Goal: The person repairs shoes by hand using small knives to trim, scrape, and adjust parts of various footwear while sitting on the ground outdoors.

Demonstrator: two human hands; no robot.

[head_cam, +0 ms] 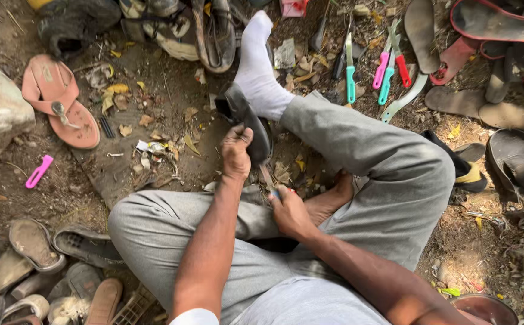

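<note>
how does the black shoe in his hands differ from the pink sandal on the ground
The black shoe is closed and dark; the pink sandal is an open thong with a flat sole. The shoe is held up off the ground in the left hand, while the right hand works a tool at it; the sandal lies flat on the dirt, untouched. The shoe is tilted on edge; the sandal faces up. Both are worn single footwear.

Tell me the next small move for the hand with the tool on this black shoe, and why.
Probably draw the tool a little further along the shoe's lower edge. The left hand grips the shoe upright between the knees, and the right hand holds the tool's tip right against its bottom end, so a short controlled stroke seems apt.
</note>
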